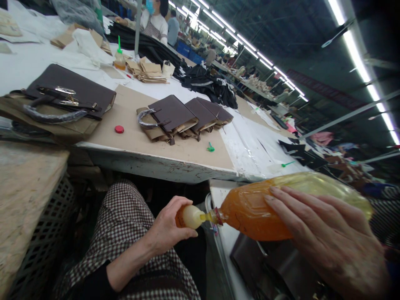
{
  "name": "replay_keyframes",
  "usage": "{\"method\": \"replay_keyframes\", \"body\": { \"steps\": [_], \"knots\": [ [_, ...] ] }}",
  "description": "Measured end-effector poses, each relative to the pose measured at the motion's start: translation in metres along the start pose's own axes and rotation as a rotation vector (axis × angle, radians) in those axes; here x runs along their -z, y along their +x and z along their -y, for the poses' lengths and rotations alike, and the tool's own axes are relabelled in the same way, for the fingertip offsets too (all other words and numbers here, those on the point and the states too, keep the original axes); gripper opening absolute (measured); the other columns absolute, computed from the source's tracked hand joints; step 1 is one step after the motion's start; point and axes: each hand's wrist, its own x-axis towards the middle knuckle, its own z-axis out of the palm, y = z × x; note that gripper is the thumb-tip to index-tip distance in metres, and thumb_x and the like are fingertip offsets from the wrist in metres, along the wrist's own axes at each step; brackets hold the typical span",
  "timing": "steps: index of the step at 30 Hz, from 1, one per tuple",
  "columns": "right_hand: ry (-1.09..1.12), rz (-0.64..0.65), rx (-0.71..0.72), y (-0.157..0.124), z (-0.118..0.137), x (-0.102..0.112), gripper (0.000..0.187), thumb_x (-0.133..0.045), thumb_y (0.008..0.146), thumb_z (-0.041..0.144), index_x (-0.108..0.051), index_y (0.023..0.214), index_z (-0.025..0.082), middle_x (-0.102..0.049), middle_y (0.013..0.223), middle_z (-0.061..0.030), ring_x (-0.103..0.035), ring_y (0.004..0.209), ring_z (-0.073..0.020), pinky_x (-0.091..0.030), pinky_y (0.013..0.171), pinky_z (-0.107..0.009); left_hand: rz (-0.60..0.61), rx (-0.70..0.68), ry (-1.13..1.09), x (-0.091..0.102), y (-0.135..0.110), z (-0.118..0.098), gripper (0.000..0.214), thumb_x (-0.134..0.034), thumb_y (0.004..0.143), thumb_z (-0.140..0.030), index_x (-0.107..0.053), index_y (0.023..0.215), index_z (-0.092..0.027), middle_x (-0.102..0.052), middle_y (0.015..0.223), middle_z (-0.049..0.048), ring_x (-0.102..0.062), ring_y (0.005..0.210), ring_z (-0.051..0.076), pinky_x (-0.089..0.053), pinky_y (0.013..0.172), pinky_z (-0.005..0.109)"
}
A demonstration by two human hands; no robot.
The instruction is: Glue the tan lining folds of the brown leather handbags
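Matte cardboard [128,106]; left fingers [179,202] curled round bottle [192,217]; right fingers [286,201] spread, holding glossy jug [253,208].

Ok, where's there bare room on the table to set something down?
Brown board, between the red cap and green nozzle, in front of the small handbags; also the white surface right of those bags. Crowded: the left, with the large handbag, and the back, with paper pieces and black material.
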Motion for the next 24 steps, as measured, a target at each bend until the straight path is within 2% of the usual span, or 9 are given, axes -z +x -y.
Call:
{"method": "replay_keyframes", "body": {
  "steps": [11, 16, 21, 24],
  "knots": [
    [0.041, 0.02, -0.052, 0.0006, 0.0031, 0.0012, 0.07, -0.039, 0.103, 0.005, -0.007, 0.162, 0.025, -0.064, 0.14, -0.011, -0.066, 0.12, -0.0302, -0.044, 0.097, -0.05, 0.005, 0.006, 0.005, 0.0007, 0.0001, 0.0007, 0.065, -0.091, 0.065, -0.014, -0.06, 0.121, -0.025, -0.058, 0.119, 0.0032, -0.058, 0.11, 0.023, -0.047, 0.096, 0.036],
    [0.061, 0.027, -0.041, -0.0015, 0.002, -0.0007, 0.069, -0.038, 0.103, 0.006, -0.008, 0.162, 0.023, -0.064, 0.139, -0.0145, -0.065, 0.121, -0.034, -0.044, 0.096, -0.054, 0.001, 0.013, 0.01, 0.0002, -0.0001, 0.0013, 0.065, -0.091, 0.064, -0.014, -0.061, 0.12, -0.025, -0.059, 0.119, 0.0025, -0.059, 0.11, 0.022, -0.047, 0.096, 0.035],
    [0.071, 0.026, -0.041, -0.0019, 0.0011, -0.0037, 0.068, -0.039, 0.103, 0.008, -0.011, 0.162, 0.023, -0.064, 0.14, -0.0132, -0.063, 0.123, -0.0337, -0.043, 0.098, -0.054, -0.003, 0.009, 0.012, 0.0003, 0.0005, 0.0016, 0.066, -0.091, 0.064, -0.013, -0.061, 0.121, -0.025, -0.059, 0.119, 0.0024, -0.058, 0.11, 0.022, -0.047, 0.096, 0.035],
    [0.048, -0.007, 0.001, -0.0042, -0.0014, -0.0077, 0.063, -0.037, 0.103, 0.008, -0.017, 0.162, 0.019, -0.064, 0.141, -0.0135, -0.064, 0.121, -0.0326, -0.043, 0.097, -0.053, 0.002, 0.008, 0.012, 0.0007, 0.0004, 0.0015, 0.066, -0.091, 0.064, -0.014, -0.061, 0.121, -0.025, -0.059, 0.12, 0.0026, -0.058, 0.11, 0.022, -0.047, 0.096, 0.035]
  ]
}}
